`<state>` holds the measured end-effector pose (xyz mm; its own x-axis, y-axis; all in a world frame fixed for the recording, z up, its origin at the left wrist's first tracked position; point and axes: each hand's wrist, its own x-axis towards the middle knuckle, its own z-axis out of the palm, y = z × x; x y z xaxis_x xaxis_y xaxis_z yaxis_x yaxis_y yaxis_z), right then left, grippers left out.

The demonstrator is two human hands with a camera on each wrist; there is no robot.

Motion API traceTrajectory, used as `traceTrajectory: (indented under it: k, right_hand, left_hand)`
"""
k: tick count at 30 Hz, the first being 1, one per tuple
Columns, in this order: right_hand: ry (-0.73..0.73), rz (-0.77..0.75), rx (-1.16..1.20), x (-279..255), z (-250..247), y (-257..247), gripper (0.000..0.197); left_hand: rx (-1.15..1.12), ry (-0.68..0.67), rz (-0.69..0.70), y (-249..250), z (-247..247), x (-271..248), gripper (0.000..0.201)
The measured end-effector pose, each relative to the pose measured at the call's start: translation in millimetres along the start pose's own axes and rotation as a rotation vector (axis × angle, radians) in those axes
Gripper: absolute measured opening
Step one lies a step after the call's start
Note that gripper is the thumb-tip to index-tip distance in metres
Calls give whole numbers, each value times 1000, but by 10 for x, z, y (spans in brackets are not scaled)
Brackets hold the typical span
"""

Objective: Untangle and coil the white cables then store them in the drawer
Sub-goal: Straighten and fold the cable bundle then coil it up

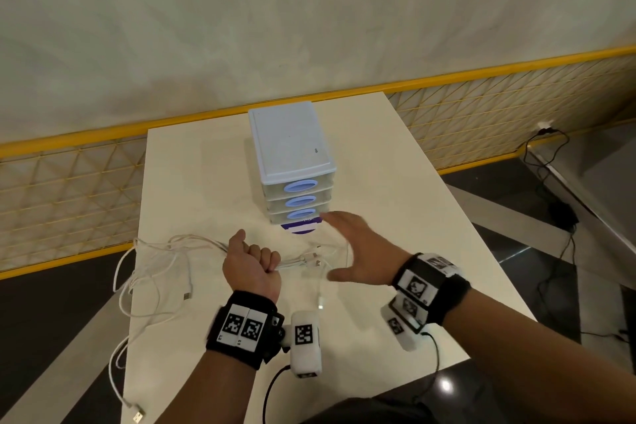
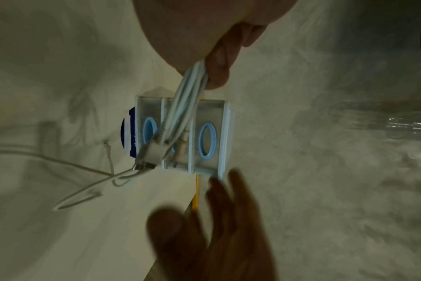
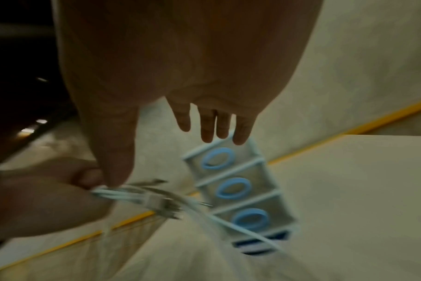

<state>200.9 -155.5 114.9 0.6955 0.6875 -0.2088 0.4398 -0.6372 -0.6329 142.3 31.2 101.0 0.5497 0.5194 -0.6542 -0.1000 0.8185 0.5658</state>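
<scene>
White cables — uncoiled, sprawled over the bench edge; plug ends bunched in the fisted left hand. Right hand — spread, empty, near the drawer unit. Drawers appear closed. Coiling and storing remain.

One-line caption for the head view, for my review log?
Left hand grips a bundle of white cables on the table; open right hand hovers by the closed drawer unit.

No text is legible; the wristbands show only square coded markers.
</scene>
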Motion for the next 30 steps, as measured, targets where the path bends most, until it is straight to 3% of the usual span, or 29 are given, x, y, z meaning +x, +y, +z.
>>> traceTrajectory:
  k: [3, 6, 11, 15, 19, 26, 30]
  right_hand:
    - [-10, -163, -279, 245, 231, -440, 92]
    - [-50, -131, -496, 345, 537, -743, 81]
    - [-52, -32, -265, 308, 624, -761, 63]
    - [-42, -48, -259, 296, 507, -611, 27]
    - [-25, -23, -356, 344, 395, -525, 31]
    - [-103, 39, -338, 242, 180, -198, 26]
    - [-87, 73, -347, 203, 130, -58, 24]
  left_hand:
    - [-3, 2, -24, -55, 25, -64, 37]
    - [21, 40, -56, -47, 34, -146, 46]
    - [-51, -35, -84, -21, -1, -129, 55]
    - [63, -200, -161, -7, -60, -65, 53]
    - [53, -240, -145, 87, -96, -5, 53]
    - [-101, -97, -43, 646, -395, 348, 55]
    - [-102, -84, -49, 534, -390, 350, 55]
